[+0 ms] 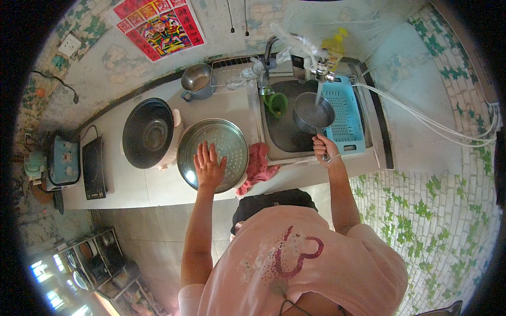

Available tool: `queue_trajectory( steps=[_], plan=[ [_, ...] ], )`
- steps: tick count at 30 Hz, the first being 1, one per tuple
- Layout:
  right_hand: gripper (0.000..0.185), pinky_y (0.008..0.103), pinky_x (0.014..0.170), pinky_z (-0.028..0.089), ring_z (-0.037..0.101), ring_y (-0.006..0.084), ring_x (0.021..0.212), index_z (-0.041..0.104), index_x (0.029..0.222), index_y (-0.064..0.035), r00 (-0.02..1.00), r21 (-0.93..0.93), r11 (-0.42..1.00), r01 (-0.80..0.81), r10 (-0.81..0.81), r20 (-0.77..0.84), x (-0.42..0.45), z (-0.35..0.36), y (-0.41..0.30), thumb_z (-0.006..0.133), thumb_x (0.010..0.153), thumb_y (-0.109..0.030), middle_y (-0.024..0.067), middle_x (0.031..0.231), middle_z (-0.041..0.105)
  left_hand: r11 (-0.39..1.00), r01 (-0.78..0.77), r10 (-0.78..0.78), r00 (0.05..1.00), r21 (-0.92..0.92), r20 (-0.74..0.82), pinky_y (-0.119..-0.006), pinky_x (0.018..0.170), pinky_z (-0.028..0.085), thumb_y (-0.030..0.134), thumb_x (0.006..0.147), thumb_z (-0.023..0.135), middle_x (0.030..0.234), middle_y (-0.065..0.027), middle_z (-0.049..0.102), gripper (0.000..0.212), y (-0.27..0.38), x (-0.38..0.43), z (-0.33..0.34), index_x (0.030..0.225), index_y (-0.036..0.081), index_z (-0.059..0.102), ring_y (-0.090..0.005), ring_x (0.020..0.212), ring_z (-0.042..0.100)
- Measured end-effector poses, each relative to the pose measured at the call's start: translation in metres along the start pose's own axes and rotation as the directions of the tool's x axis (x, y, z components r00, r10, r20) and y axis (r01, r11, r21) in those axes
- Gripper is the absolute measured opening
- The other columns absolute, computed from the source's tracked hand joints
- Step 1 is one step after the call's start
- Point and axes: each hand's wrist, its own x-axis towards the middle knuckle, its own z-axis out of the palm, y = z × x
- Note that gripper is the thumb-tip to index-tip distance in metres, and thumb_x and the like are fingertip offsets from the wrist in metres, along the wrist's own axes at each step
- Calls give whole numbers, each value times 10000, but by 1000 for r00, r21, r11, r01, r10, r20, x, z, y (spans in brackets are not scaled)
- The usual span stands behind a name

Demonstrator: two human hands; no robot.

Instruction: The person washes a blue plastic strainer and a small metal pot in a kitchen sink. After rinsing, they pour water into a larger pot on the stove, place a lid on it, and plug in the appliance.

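Note:
My right hand [325, 147] grips the handle of a dark saucepan [310, 112] in the sink [282, 140]. Water runs from the metal faucet [324, 73] into the pan. Flat against a round steamer pot's glass lid [233, 138] lies my left hand [210, 168], its fingers spread. Through the glass a perforated steamer tray shows. To the lid's left stands a large pot with a black inside [152, 134]. A crumpled red cloth [259, 164] lies between the lid and the sink.
A light-blue plastic basket [343, 114] sits along the sink's right side, and a green plastic cup or strainer [276, 103] at its left. Behind are a metal pot [196, 79] and a wire rack [233, 73]. An induction cooker [94, 168] is far left.

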Motion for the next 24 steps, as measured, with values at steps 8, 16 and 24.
queue_trajectory(
  steps=[8,16,24],
  plan=[
    [165,191,359,268,344,43,432,484,846,-8,999,72,996,-43,42,13,1,-4,1,498,891,-167,-40,569,362,1000,-3,3,1000,-4,-2,-516,984,267,381,838,511,1331,-195,326,585,2,1,-5,1275,33,338,-359,1255,279],
    [166,192,364,279,346,42,426,491,854,-12,999,70,997,-44,44,8,1,-7,3,494,894,-174,-55,554,348,1000,23,-23,999,-14,25,-520,998,244,388,834,509,1358,-166,302,588,1,1,-2,1282,49,334,-347,1278,241],
    [176,187,363,284,357,37,427,493,843,-16,998,57,997,-56,54,26,2,-14,5,503,891,-185,-56,552,358,1000,8,-8,1000,-16,5,-515,1001,242,379,828,523,1352,-169,307,590,0,2,-1,1281,52,334,-349,1272,251]
  ],
)
